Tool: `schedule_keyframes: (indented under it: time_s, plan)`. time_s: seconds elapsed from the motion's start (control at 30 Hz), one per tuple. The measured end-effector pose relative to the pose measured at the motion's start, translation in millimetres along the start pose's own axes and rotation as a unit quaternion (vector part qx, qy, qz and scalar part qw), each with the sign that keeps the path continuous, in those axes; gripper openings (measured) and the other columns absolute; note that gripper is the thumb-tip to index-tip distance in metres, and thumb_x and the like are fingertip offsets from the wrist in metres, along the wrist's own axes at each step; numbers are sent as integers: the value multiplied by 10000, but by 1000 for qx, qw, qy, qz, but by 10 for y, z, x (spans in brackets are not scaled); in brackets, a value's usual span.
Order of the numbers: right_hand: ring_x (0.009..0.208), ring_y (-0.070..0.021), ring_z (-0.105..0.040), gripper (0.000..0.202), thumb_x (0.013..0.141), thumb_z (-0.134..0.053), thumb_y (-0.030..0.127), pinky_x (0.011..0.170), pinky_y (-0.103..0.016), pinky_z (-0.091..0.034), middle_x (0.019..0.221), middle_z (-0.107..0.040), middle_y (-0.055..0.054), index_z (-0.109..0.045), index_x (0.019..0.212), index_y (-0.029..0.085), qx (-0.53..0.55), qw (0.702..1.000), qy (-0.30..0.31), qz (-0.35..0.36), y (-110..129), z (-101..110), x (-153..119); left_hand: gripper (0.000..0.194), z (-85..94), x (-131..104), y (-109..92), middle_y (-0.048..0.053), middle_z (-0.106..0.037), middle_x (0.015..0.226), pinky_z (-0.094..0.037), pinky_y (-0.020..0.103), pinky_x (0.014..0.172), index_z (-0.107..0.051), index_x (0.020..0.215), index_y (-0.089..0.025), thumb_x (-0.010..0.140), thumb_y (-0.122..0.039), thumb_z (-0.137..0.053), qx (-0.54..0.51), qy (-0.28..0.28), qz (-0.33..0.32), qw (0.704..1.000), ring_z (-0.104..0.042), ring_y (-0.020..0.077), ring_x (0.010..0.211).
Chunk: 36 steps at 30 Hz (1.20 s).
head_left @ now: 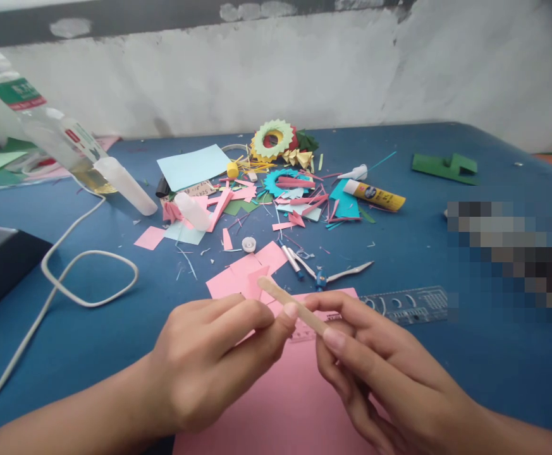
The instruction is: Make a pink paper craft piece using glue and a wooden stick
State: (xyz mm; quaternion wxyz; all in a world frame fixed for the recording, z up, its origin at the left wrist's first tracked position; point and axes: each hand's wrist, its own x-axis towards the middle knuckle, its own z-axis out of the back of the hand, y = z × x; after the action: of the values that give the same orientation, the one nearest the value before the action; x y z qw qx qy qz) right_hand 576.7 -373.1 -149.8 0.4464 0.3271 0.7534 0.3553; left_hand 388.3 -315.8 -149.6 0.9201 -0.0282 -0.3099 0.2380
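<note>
A flat wooden stick [280,296] slants between my two hands, above pink paper [276,398]. My right hand [380,360] is closed on its lower right part, thumb on top and fingers beneath. My left hand [219,354] is closed too, its thumb and bent index finger pinched at the middle of the stick. The stick's rounded upper end sticks out to the upper left, in front of a small folded pink piece [253,283]. Just beyond my hands lie cut pink sheets [228,275], a clear ruler [403,305] and a compass [320,278].
Paper scraps, a glue tube [375,195] and paper rings [272,140] are heaped at the table's back. Bottles [62,142] stand at the left, by a white cable [90,254] and a black object [7,262]. A green piece [444,167] lies back right.
</note>
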Motion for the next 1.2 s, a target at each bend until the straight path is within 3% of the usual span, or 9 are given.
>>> schedule_keyframes:
  time_s: [0.27,0.4,0.53,0.67,0.8,0.87,1.0,1.1,1.2]
  plan:
    - [302,-2,-324,305,880,-464,442,307,-104,-214,568,-462,75,-462,1102,233,81,996,25,11,8,-2,-11,239,78,30,7,-34,-591,640,-353,210,462,-551,1068,-129,830,-116,-526,5,44,-89,995,-487,68,531]
    - [369,-24,-247,266,873,-501,409,356,-126,-200,495,-388,83,-510,1045,206,113,993,31,31,27,23,-8,270,188,66,-4,-29,-602,643,-374,234,495,-547,1106,-143,838,-120,-519,6,53,-71,996,-507,83,556]
    - [415,-43,-220,201,881,-508,361,389,-147,-194,496,-324,82,-544,994,200,93,994,36,41,17,52,13,160,211,98,-32,-49,-609,618,-367,230,459,-607,973,-180,838,-128,-538,21,22,-34,999,-522,71,513]
    - [482,-78,-325,231,893,-460,383,446,-187,-269,565,-379,48,-553,1027,219,-34,998,9,56,11,56,9,169,210,92,-44,-42,-605,616,-367,252,448,-604,964,-193,854,-123,-496,-5,43,-6,999,-527,87,503]
    - [578,-130,-412,282,890,-415,426,540,-257,-314,626,-453,2,-591,835,213,-247,964,-16,97,57,15,-15,182,236,75,-34,-54,-580,592,-362,253,444,-591,932,-230,877,-128,-450,-35,44,31,998,-489,80,469]
    - [537,-123,-372,389,889,-376,488,526,-260,-301,574,-409,12,-518,672,197,-242,968,10,67,90,1,-12,171,237,69,-22,-55,-577,590,-357,260,444,-584,940,-232,881,-144,-450,-27,48,31,998,-483,82,469]
    - [462,-78,-266,520,849,-375,602,458,-227,-243,498,-304,53,-314,532,194,-86,987,128,-37,120,40,30,257,194,64,-61,-32,-600,604,-370,278,457,-582,997,-212,918,-153,-345,5,29,-20,999,-523,101,498]
    - [435,-55,-208,542,835,-412,610,426,-223,-162,474,-266,72,-314,522,179,-53,979,185,-67,122,91,50,333,132,59,-185,-42,-587,550,-380,292,486,-595,866,-228,940,-181,-274,13,-42,25,999,-515,104,475]
    - [448,-54,-189,566,815,-396,653,426,-238,-128,490,-251,70,-308,527,173,-90,970,205,-97,146,106,26,223,72,40,-307,-57,-551,508,-383,289,488,-574,722,-238,886,-190,-430,21,-95,72,993,-505,105,473]
